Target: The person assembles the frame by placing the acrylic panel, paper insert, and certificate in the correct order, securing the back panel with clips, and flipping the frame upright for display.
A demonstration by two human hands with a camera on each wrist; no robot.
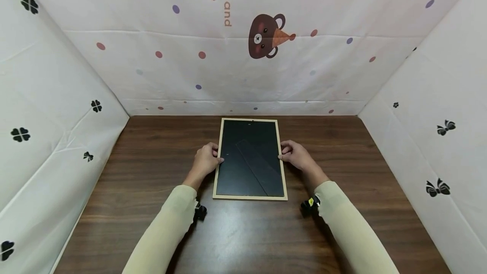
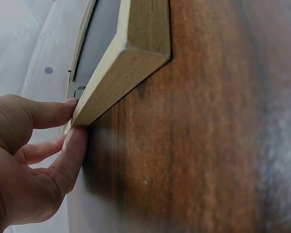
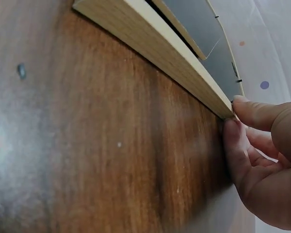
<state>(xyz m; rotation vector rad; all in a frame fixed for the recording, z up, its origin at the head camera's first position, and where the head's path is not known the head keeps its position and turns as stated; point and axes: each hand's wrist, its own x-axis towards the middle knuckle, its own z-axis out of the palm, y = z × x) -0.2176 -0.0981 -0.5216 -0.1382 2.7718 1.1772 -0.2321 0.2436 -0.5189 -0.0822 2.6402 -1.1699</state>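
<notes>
A picture frame [image 1: 249, 164] with a pale wooden border lies back side up on the table, its black backing and folded stand leg [image 1: 253, 166] showing. My left hand [image 1: 206, 159] pinches the left border, thumb on top and fingers at the outer side. On the opposite border my right hand [image 1: 296, 154] pinches in the same way. In the left wrist view, thumb and fingertips meet at the wooden edge [image 2: 119, 73], near a small metal tab [image 2: 79, 91]. The right wrist view has the wooden side [image 3: 155, 48] low along the tabletop, with the stand leg slightly raised from the backing.
A dark brown wood-grain table [image 1: 152, 223] spreads around the frame. White cloth walls stand at the left [image 1: 49, 96], the right [image 1: 430, 109] and the back [image 1: 228, 71], the back one printed with dots and a bear. Each wrist wears a small black camera [image 1: 200, 212].
</notes>
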